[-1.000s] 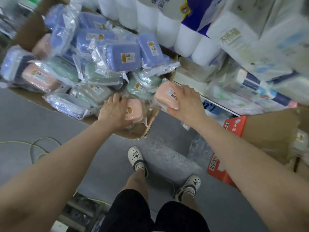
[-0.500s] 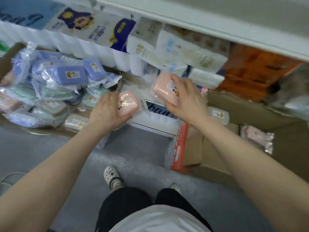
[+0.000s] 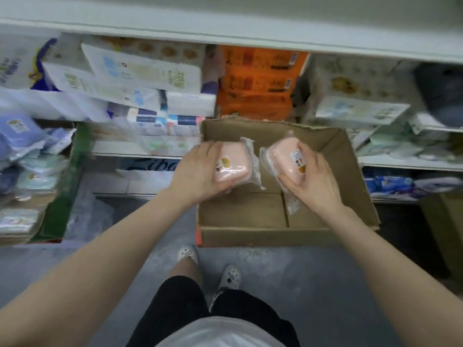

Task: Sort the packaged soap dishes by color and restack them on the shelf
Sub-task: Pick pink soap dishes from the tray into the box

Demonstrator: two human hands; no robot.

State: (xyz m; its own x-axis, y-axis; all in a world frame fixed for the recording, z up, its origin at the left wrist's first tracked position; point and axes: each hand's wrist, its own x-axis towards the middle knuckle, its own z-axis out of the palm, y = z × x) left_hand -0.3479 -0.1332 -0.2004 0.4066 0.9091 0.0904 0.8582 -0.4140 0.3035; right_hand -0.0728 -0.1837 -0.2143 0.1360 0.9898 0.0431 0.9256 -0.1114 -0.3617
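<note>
My left hand (image 3: 198,172) grips a pink soap dish (image 3: 234,164) wrapped in clear plastic, held over the left part of an open cardboard box (image 3: 355,171). My right hand (image 3: 312,180) holds a second pink packaged soap dish (image 3: 285,159) over the middle of the same box, tilted with its label up. The box's bare bottom shows below both dishes. At the far left lie blue packaged soap dishes (image 3: 17,131) and pale green ones (image 3: 35,179) in a heap.
Shelves (image 3: 225,33) behind the box hold tissue packs, toilet paper and an orange package (image 3: 255,78). A green-sided carton (image 3: 67,186) stands at the left. My legs and white shoes (image 3: 186,254) are on the grey floor below.
Both hands carried their pink soap dishes rightward from the heap in the left carton to above the open cardboard box. My view turned right with them.
</note>
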